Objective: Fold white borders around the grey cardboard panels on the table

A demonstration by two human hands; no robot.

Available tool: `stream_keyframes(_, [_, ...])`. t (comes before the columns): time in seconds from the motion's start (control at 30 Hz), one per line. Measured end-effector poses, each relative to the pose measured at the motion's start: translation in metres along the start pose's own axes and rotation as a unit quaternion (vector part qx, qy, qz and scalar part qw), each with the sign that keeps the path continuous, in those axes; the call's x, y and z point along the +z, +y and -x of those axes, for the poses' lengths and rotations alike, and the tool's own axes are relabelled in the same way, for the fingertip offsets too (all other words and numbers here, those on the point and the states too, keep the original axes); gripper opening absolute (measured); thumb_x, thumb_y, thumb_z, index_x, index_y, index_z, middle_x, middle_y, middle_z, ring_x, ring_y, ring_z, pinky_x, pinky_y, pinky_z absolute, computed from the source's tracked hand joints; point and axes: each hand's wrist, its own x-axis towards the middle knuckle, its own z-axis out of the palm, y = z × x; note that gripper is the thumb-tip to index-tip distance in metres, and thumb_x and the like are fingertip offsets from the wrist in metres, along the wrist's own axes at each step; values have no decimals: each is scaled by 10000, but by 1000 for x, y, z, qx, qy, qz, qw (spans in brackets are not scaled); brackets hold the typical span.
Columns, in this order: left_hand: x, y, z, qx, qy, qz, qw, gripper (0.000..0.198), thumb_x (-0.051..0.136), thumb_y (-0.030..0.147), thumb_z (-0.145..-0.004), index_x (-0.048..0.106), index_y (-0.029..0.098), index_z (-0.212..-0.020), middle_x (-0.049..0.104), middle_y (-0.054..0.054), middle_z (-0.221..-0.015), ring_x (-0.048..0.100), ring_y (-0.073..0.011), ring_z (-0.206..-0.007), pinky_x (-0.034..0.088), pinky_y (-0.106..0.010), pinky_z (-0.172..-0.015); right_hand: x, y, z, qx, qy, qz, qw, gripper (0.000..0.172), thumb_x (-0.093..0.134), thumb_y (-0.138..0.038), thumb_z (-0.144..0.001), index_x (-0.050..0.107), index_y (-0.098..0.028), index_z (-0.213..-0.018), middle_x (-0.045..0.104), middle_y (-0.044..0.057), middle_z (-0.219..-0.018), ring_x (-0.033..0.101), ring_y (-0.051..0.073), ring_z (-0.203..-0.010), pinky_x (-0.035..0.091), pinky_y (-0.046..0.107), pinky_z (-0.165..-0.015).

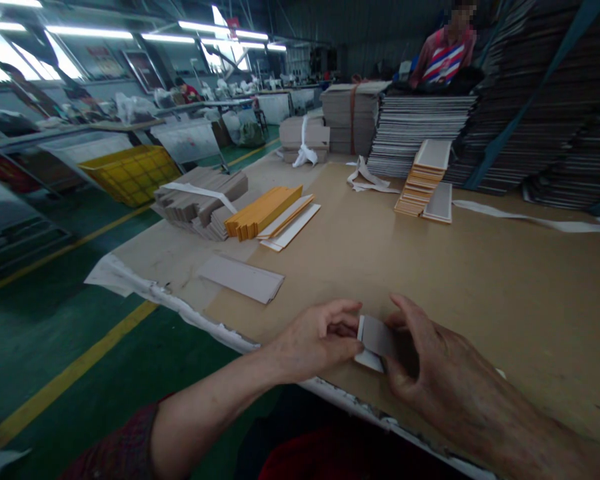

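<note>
Close to the table's front edge, both hands grip a small folded cardboard piece, grey on one face with a white edge. My left hand pinches its left end between thumb and fingers. Around the right end curls my right hand, thumb below and fingers above; part of the piece is hidden behind it. Left of the hands, flat grey cardboard strips lie on the table. Beyond them sits a stack of orange-yellow folded card strips, with white-faced strips leaning beside it.
A tied grey cardboard bundle stands at the table's left side. A leaning pile of folded pieces is farther right. Tall cardboard stacks line the back, near a person in a striped top. A yellow bin stands on the floor.
</note>
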Motion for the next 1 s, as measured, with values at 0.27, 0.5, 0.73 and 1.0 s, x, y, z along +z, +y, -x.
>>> stream_keyframes(0.27, [-5, 7, -7, -86, -40, 190, 977, 584, 814, 285, -732, 531, 157, -1227, 705, -36, -906, 661, -135, -714, 514, -317, -754, -1, 0, 4, -6, 4, -4, 1000, 590, 468, -247, -858, 346, -105, -1417, 697, 177, -1117, 725, 278, -869, 613, 402, -727])
stream_keyframes(0.5, [2, 11, -14, -111, -21, 189, 976, 487, 776, 210, -726, 548, 142, -1151, 647, 11, -763, 640, -135, -674, 527, -293, -674, -2, -4, 11, -26, 29, -10, 999, 558, 446, -205, -887, 335, -138, -1430, 692, 145, -1113, 719, 272, -884, 619, 402, -742])
stream_keyframes(0.73, [7, 12, -17, -133, -20, 151, 979, 554, 650, 86, -707, 490, 123, -1236, 637, 47, -672, 615, -109, -552, 529, -247, -581, -6, -6, 17, -12, 34, -17, 999, 549, 457, -218, -885, 350, -157, -1420, 697, 126, -1112, 720, 264, -865, 624, 389, -733])
stream_keyframes(1.0, [15, 12, -23, -159, 12, 67, 985, 593, 581, 50, -721, 473, 109, -1302, 623, 63, -616, 604, -103, -492, 521, -217, -532, -8, -2, 13, -15, -26, -69, 997, 415, 440, -195, -905, 431, -221, -1320, 674, 79, -1097, 694, 222, -905, 589, 350, -772])
